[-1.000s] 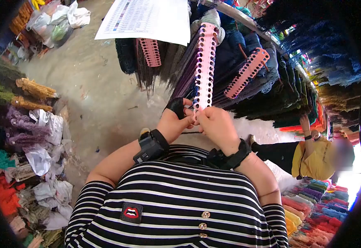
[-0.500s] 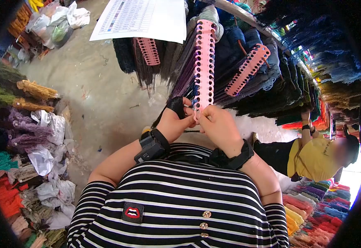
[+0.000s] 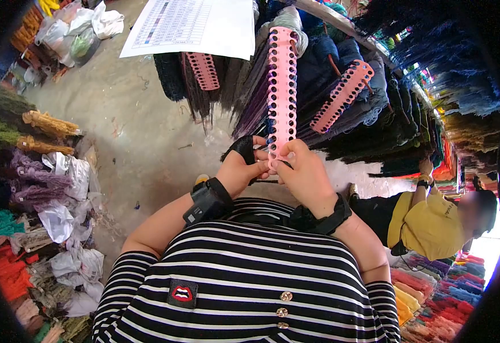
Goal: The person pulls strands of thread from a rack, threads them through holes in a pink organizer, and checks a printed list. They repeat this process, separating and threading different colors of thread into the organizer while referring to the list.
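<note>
A long pink strip (image 3: 283, 108), with rows of round holes along both edges, points away from me above the hanging yarn. At its near end, my left hand (image 3: 239, 174) is closed, thumb and fingers pinching the strip's edge. A bundle of black yarn (image 3: 240, 150) lies across that hand's fingers. My right hand (image 3: 310, 177) pinches the same end from the right, thumb low and index finger bent over the strip. Dark strands show through some holes. Any thin thread between my fingertips is too small to make out.
Two more pink holed strips, one on the right (image 3: 342, 96) and one on the left (image 3: 203, 71), lie against hanging yarn. A printed sheet (image 3: 190, 28) covers part of the rack. Plastic bags (image 3: 79, 28) and yarn heaps line the left. A person in a yellow shirt (image 3: 430, 226) stands right.
My right index finger has shifted up the strip, while both hands stay at its near end. The printed sheet has moved slightly left. The person in yellow has shifted and reached toward the hanging yarn.
</note>
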Demonstrator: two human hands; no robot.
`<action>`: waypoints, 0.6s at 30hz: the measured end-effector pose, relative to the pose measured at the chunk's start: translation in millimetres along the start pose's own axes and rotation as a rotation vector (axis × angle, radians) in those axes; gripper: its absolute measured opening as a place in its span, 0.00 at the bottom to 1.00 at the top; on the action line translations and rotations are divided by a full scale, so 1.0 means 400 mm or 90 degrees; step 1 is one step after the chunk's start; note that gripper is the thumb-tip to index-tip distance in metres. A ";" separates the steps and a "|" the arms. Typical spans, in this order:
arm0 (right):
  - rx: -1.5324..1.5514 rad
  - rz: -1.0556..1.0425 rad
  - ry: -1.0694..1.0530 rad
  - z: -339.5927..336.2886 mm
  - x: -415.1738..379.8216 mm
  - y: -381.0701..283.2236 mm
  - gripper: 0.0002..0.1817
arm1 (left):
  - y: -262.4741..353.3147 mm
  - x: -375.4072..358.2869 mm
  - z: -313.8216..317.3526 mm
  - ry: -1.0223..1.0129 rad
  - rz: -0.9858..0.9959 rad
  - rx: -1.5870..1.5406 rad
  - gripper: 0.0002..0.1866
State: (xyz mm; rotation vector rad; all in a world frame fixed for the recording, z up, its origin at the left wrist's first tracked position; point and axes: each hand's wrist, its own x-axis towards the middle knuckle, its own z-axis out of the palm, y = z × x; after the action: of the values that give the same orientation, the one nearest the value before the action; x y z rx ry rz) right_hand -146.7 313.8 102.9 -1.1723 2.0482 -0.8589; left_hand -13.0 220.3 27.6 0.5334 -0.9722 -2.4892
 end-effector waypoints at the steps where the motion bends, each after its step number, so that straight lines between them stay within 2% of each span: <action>1: 0.013 0.014 -0.002 -0.002 0.000 -0.003 0.12 | 0.001 0.001 0.001 -0.006 -0.004 0.003 0.23; 6: 0.082 0.118 -0.036 -0.025 -0.005 -0.051 0.14 | 0.001 0.007 0.003 -0.034 -0.014 0.006 0.23; 15: 0.076 0.077 -0.015 -0.020 -0.007 -0.009 0.16 | -0.021 0.017 0.004 0.014 0.025 0.082 0.21; 18: 0.144 0.189 -0.028 -0.041 -0.012 -0.017 0.17 | -0.010 0.011 0.006 0.025 -0.004 0.071 0.21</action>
State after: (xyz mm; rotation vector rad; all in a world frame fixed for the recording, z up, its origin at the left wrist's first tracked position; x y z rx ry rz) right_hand -153.9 319.1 118.8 -0.7368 1.9649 -0.8806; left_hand -18.7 222.1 25.5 0.6180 -1.1013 -2.4305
